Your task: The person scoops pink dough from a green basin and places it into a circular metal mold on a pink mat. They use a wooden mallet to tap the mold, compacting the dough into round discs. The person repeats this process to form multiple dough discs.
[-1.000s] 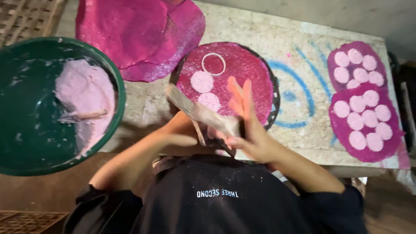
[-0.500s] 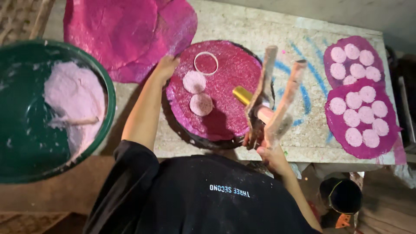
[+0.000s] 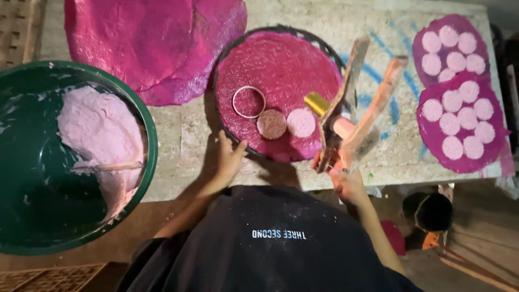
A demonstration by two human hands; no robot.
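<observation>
Left hand [image 3: 230, 159] grips the near rim of the round magenta-covered tray [image 3: 238, 59]. Right hand [image 3: 346, 178] is closed on hinged wooden tongs [image 3: 357, 103], raised over the tray's right edge. Two pink dough discs [image 3: 286, 123] lie on the tray beside a metal ring cutter [image 3: 249, 101]. Judged step: lifting discs; tongs must come down to them.

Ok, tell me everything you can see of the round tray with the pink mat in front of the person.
The round dark-rimmed tray lies flat on the pale worktable, lined with a textured magenta mat. On it sit a thin metal ring and two pale pink dough discs side by side. The left hand grips its near rim. The wooden tool in the right hand overlaps its right edge.
</observation>
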